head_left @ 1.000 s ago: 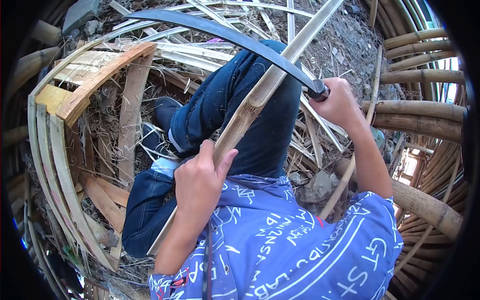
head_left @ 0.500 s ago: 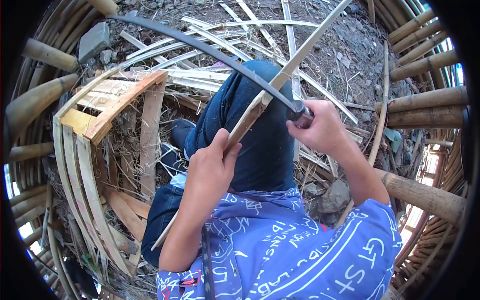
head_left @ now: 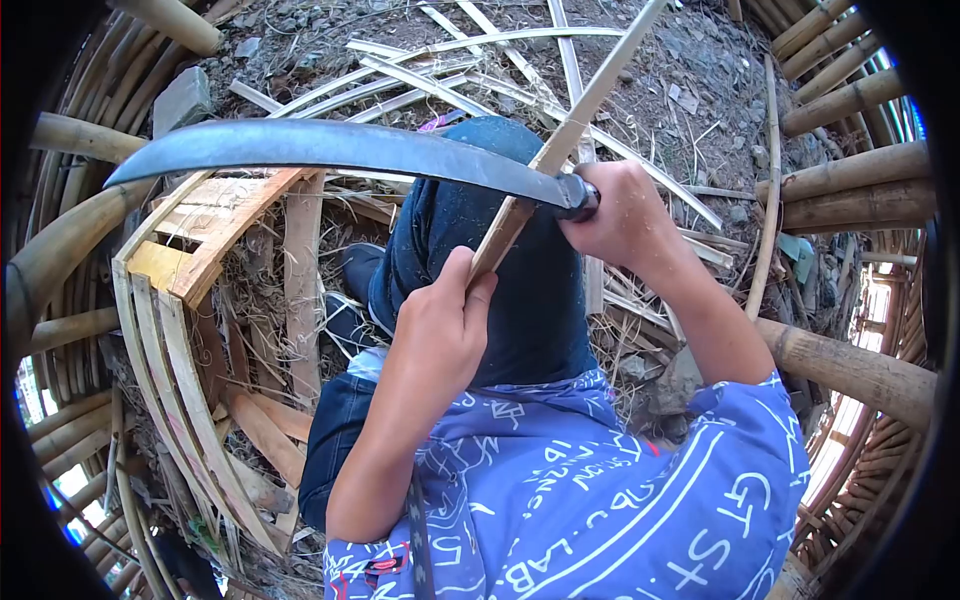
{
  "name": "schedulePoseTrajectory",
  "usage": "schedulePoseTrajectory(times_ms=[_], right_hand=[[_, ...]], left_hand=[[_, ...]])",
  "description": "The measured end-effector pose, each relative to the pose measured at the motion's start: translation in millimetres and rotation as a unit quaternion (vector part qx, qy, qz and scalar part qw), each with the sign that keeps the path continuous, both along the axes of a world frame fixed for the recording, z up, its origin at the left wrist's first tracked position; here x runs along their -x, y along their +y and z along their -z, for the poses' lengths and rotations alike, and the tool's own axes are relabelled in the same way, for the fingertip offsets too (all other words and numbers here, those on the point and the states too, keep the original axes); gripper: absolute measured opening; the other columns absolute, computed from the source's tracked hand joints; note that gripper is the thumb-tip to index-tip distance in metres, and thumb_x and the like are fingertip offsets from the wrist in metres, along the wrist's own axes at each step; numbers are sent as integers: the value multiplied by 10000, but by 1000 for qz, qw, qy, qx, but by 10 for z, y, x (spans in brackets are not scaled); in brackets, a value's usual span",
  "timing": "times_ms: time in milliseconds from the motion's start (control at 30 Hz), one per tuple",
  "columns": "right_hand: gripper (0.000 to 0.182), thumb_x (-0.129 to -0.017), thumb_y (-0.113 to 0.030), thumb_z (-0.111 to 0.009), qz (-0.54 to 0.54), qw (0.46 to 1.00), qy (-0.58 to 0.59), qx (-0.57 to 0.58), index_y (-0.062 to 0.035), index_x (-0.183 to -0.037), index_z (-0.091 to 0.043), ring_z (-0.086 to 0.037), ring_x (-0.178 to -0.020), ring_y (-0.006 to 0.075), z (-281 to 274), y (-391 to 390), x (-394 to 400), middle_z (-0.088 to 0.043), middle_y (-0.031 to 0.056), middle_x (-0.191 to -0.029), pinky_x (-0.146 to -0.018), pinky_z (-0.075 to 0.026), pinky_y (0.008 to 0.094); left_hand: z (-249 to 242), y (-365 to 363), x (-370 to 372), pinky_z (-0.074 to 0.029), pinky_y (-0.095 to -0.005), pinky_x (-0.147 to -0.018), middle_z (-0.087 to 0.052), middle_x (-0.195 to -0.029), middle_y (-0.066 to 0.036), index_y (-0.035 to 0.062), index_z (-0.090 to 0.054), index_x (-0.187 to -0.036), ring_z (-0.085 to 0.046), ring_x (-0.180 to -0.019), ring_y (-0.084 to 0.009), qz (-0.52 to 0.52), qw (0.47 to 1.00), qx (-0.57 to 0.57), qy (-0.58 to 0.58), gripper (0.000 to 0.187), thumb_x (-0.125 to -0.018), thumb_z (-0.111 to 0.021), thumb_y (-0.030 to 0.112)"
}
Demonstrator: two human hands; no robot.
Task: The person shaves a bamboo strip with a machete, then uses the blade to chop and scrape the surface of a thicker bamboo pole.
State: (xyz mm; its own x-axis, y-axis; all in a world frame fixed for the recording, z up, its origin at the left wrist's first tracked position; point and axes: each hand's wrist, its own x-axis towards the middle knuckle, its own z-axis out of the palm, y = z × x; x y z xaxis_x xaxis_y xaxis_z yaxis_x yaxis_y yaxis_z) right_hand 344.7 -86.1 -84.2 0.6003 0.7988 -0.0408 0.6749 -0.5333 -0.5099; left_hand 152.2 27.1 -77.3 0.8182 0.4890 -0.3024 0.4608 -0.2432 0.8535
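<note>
My left hand (head_left: 440, 318) is wrapped around a bamboo strip (head_left: 592, 100), which slants from under my forearm up to the top right, over my bent knee. In my right hand (head_left: 622, 212) is the handle of a machete (head_left: 330, 146) with a long curved blade. The blade points left and lies across the strip close to the handle. Its broad face shows. My right fingers close on the handle and hide most of it.
A slatted wooden crate (head_left: 190, 370) stands on the left. Several loose bamboo strips (head_left: 430, 85) lie on the dirt ahead. Bamboo poles (head_left: 850, 370) enclose both sides. Stone blocks (head_left: 183, 102) sit at upper left, and a rock (head_left: 680, 385) is by my right elbow.
The machete blade has turned from edge-on to showing its flat face, and its tip has swung down and left. My right wrist has rotated. The left hand still grips the strip.
</note>
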Motion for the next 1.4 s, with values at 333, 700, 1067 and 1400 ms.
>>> schedulePoseTrajectory(times_ms=[333,700,1067,1400], right_hand=[[183,-638,-132,-637,8,999,-46,4,40,-693,-662,-653,-695,406,122,53,-184,-612,266,-655,-683,-542,434],[153,-702,-169,-653,52,988,-142,-44,-23,-717,-697,-697,-651,299,320,-33,-636,-671,190,-669,-682,-579,382],[147,-737,-138,-659,93,992,-47,-70,5,-737,-686,-647,-545,288,-6,-212,-457,-629,159,-594,-539,-500,387],[203,-705,-154,-632,13,998,-54,25,48,-700,-641,-665,-704,392,-149,48,-74,-647,240,-695,-701,-544,458]], left_hand=[[1,-63,6,-394,-403,-545,-477,-655,-248,-18,-464,-940,-369,-613,-441,-17,999,-28,4,216,-982,-518,186],[32,-66,129,-375,-348,-512,-466,-598,-160,-13,-485,-939,-431,-512,-207,-34,999,22,2,217,-984,-528,195],[10,-40,63,-342,-323,-481,-425,-569,-48,-3,-508,-925,-391,-523,-86,-17,999,47,22,170,-990,-512,154],[-100,-118,-25,-358,-438,-504,-471,-600,-244,-11,-492,-894,-491,-548,-420,-9,990,-139,6,198,-978,-524,166]])
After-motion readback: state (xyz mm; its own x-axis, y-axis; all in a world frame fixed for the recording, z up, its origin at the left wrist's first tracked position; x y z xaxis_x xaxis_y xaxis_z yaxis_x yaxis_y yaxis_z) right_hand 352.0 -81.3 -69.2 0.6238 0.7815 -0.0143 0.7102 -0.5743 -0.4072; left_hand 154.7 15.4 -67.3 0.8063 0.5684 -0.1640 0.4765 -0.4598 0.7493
